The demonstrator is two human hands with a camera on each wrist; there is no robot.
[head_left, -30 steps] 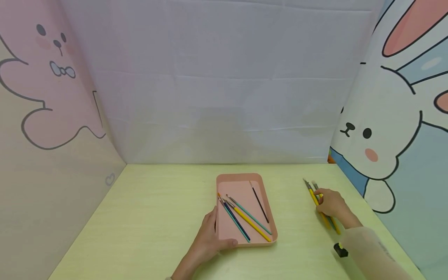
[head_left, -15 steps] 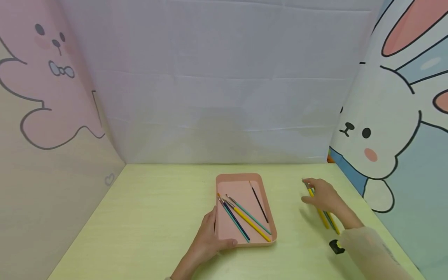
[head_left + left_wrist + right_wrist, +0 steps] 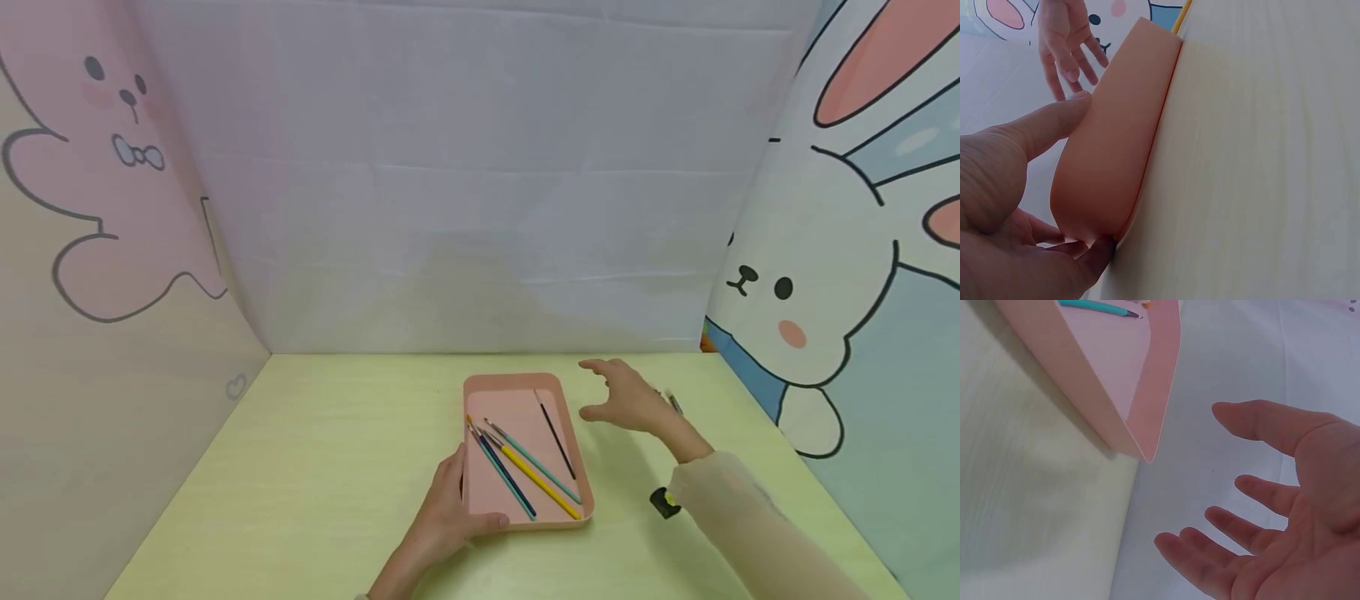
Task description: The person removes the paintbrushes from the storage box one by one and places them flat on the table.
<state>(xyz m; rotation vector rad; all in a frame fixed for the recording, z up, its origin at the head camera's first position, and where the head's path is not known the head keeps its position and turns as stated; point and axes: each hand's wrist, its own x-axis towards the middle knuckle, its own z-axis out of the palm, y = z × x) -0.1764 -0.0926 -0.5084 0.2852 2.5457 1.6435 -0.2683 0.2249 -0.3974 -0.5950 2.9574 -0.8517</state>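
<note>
A pink tray [image 3: 513, 381] lies on the table with several paintbrushes in it. Among these are a yellow paintbrush [image 3: 542, 481], a dark blue one and a black paintbrush [image 3: 558, 438] set apart on the right. My left hand [image 3: 447, 512] grips the tray's near left corner, thumb on the rim and fingers round the side wall [image 3: 1119, 125]. Just beyond the tray's right side, my right hand [image 3: 626, 402] is raised with fingers spread and holds nothing. More paintbrushes [image 3: 675, 402] lie at the right, mostly hidden by the right forearm.
A white cloth wall [image 3: 480, 250] stands behind the pale wooden table [image 3: 322, 467]. Printed panels with a pink animal [image 3: 120, 217] and a white rabbit [image 3: 810, 250] flank it. A small black device [image 3: 664, 502] shows by the right sleeve.
My right hand has left the paintbrushes at the right and moved leftward toward the tray, spreading its fingers, with nothing in it. The left hand and tray have stayed put.
</note>
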